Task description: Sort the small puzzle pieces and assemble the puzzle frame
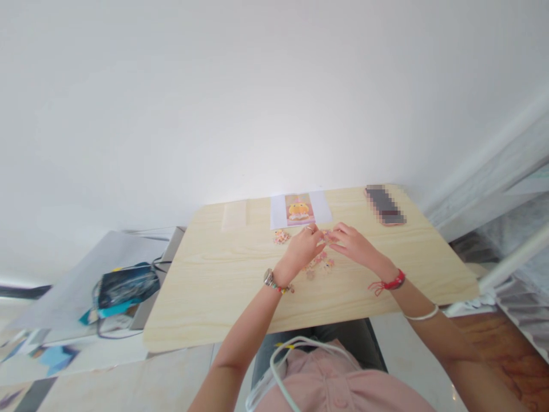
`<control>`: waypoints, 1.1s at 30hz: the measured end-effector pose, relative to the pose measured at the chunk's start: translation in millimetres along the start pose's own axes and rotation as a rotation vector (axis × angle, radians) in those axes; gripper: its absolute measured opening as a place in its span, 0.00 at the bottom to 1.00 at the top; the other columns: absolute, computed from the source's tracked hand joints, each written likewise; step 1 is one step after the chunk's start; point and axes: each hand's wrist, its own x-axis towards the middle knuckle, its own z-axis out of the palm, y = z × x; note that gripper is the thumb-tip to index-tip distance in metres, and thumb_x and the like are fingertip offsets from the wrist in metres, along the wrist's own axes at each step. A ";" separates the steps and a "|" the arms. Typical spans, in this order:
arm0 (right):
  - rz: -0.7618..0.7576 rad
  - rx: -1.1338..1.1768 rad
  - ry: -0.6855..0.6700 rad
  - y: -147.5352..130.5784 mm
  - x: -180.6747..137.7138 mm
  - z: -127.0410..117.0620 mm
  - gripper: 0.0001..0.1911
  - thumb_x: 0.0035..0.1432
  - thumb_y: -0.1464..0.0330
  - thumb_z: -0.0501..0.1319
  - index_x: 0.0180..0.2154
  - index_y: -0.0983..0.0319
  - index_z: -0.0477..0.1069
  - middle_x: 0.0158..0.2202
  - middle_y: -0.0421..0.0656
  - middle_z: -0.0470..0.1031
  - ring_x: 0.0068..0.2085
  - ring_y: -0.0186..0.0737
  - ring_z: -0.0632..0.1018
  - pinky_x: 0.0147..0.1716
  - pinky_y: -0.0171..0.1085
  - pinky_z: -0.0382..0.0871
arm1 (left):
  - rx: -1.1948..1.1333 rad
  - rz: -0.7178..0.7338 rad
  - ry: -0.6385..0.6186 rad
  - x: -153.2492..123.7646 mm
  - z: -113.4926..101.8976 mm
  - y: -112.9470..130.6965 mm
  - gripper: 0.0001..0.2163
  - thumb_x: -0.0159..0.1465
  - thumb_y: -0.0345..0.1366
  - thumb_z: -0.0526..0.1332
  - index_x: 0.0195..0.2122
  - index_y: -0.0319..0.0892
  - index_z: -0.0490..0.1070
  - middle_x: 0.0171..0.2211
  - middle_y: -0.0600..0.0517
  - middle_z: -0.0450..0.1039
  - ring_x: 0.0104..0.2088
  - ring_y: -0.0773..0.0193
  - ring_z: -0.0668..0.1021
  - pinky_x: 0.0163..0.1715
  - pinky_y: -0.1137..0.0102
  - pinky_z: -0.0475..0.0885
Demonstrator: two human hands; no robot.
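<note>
From my remote post, I judged the likeliest mishap to be a nudge: the small pieces (pixel 327 234) lay between the two hands near the centre of the frame, and a slipping fingertip could have pushed them aside. The loose pieces (pixel 329 264) lay just below in the frame, close to the left hand (pixel 305 246), so a dropped wrist or its beaded bracelet (pixel 286 289) could have swept some away. The red bracelet (pixel 394 280) at the other wrist trailed loose cords (pixel 376 287) over the table (pixel 206 286); had that arm come further left, they might have dragged across pieces. The little pile (pixel 282 236), left of the hands and below the printed sheet (pixel 322 206), could have been scattered by a stray knuckle.

The left hand's fingers were bent, tips close to the pieces; the right hand (pixel 358 246) reached toward the same spot from the right. I could not tell whether either was pinching anything.

Nor could I make out which way those pieces pointed, or their long axis, as fingers partly hid them. The pile looked roundish, with no clear axis. The sheet's long side ran across the frame, its yellow figure (pixel 299 209) upright.
</note>
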 end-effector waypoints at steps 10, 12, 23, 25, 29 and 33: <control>0.093 -0.107 0.015 35.7 -7.8 5.6 0.09 0.58 0.66 0.53 0.35 0.62 0.70 0.35 0.45 0.66 0.35 0.37 0.70 0.38 0.37 0.65 | 0.090 0.018 -0.097 45.1 18.8 9.8 0.10 0.63 0.36 0.51 0.38 0.37 0.67 0.39 0.45 0.64 0.36 0.63 0.72 0.33 0.70 0.69; 0.104 -0.126 -0.006 40.4 -8.2 10.4 0.09 0.57 0.65 0.54 0.36 0.62 0.70 0.35 0.45 0.66 0.35 0.37 0.70 0.37 0.37 0.65 | 0.104 0.004 -0.117 49.2 24.9 11.1 0.09 0.62 0.36 0.52 0.38 0.37 0.67 0.39 0.45 0.63 0.37 0.63 0.72 0.32 0.70 0.69; 0.108 -0.086 -0.014 22.9 -17.0 9.3 0.11 0.57 0.68 0.53 0.42 0.61 0.69 0.37 0.46 0.67 0.38 0.39 0.71 0.39 0.39 0.66 | 0.132 -0.104 0.006 15.4 9.7 -0.8 0.08 0.61 0.33 0.54 0.40 0.38 0.65 0.42 0.45 0.62 0.41 0.60 0.70 0.36 0.69 0.69; 0.075 -0.021 -0.041 7.9 -23.1 9.7 0.11 0.56 0.68 0.54 0.41 0.61 0.69 0.39 0.46 0.66 0.39 0.39 0.71 0.40 0.39 0.66 | 0.117 -0.162 0.029 -3.2 4.3 -6.0 0.09 0.60 0.34 0.55 0.42 0.39 0.64 0.42 0.46 0.62 0.40 0.61 0.70 0.37 0.69 0.69; 0.033 0.025 -0.138 -15.7 -31.0 15.3 0.11 0.57 0.68 0.54 0.41 0.60 0.70 0.38 0.45 0.66 0.39 0.39 0.71 0.41 0.39 0.66 | 0.065 -0.221 0.005 -36.2 4.4 -10.5 0.09 0.59 0.33 0.56 0.42 0.41 0.65 0.41 0.48 0.63 0.40 0.63 0.70 0.38 0.70 0.69; 0.066 0.014 -0.203 -18.4 -30.0 19.3 0.09 0.57 0.69 0.54 0.39 0.62 0.69 0.36 0.45 0.66 0.36 0.38 0.71 0.38 0.38 0.66 | 0.020 -0.199 -0.059 -52.8 14.1 -4.3 0.08 0.60 0.33 0.55 0.40 0.42 0.67 0.40 0.48 0.63 0.40 0.63 0.70 0.36 0.71 0.69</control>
